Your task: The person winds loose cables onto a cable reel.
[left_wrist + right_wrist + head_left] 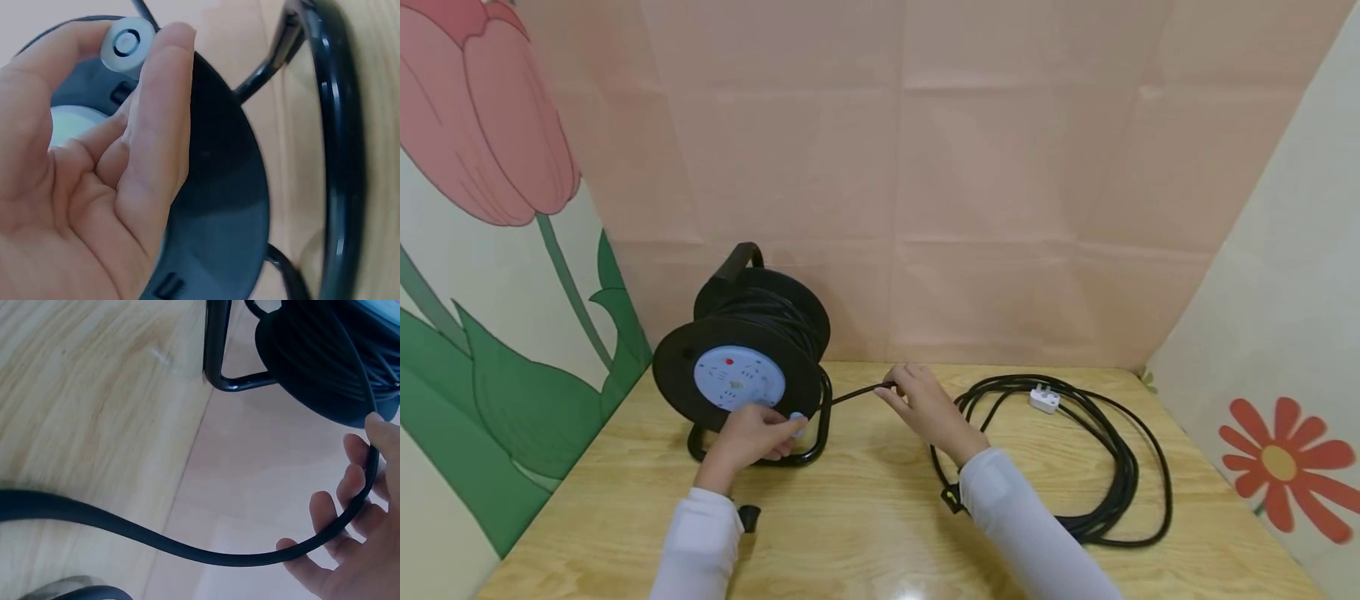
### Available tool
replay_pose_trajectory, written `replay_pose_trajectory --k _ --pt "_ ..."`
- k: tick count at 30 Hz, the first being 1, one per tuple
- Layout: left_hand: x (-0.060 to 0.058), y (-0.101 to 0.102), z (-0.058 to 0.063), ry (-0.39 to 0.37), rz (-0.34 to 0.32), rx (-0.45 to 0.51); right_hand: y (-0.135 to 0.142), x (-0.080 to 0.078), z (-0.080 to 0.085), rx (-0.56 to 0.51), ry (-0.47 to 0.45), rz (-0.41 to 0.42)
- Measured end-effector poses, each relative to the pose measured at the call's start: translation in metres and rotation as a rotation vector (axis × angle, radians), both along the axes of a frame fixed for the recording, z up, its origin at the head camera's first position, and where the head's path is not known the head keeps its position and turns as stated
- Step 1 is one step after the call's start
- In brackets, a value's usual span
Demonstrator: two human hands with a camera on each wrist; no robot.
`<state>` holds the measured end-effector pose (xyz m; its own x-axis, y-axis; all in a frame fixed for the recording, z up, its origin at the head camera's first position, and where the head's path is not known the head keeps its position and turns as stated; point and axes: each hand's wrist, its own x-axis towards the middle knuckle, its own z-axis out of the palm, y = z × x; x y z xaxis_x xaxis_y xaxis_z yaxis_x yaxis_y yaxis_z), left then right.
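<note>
A black cable reel (722,333) with a light-blue socket panel (739,379) stands on its tubular frame at the left. My left hand (752,437) is at the front disc, pinching a pale blue crank knob (127,42) between thumb and index finger. To the right of the reel, my right hand (928,408) holds the black cable (231,559), its thumb pressing it against the fingers. From that hand the cable runs left to the wound drum (312,356) and back toward a loose coil (1123,483) on the table.
A white plug (1044,398) lies at the coil's far side. Nearer the right sleeve sits a small black piece with a yellow mark (952,498) on the cable. The wooden table (865,517) meets a pink-covered wall behind, with flower-painted walls at both sides.
</note>
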<state>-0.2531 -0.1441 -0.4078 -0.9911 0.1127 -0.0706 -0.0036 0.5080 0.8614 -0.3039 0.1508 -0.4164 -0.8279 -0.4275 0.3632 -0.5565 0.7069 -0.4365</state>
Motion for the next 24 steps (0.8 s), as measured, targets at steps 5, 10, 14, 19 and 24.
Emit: replay_pose_trajectory --k 5,10,14,19,24 --pt "-0.005 -0.005 -0.012 -0.067 -0.032 0.05 -0.003 0.002 -0.003 -0.046 0.024 -0.014" --pt "-0.008 -0.008 -0.02 -0.08 -0.068 0.064 -0.003 0.0 -0.008 -0.106 -0.017 -0.017" --pt "-0.009 -0.01 -0.023 -0.082 -0.072 0.069 -0.003 -0.004 -0.009 -0.111 -0.015 0.002" --pt "-0.009 -0.013 -0.025 -0.1 -0.072 0.08 0.006 -0.004 0.005 0.011 -0.029 -0.01" --pt "-0.007 -0.015 -0.023 -0.108 -0.073 0.087 0.022 -0.003 0.027 0.163 -0.147 0.046"
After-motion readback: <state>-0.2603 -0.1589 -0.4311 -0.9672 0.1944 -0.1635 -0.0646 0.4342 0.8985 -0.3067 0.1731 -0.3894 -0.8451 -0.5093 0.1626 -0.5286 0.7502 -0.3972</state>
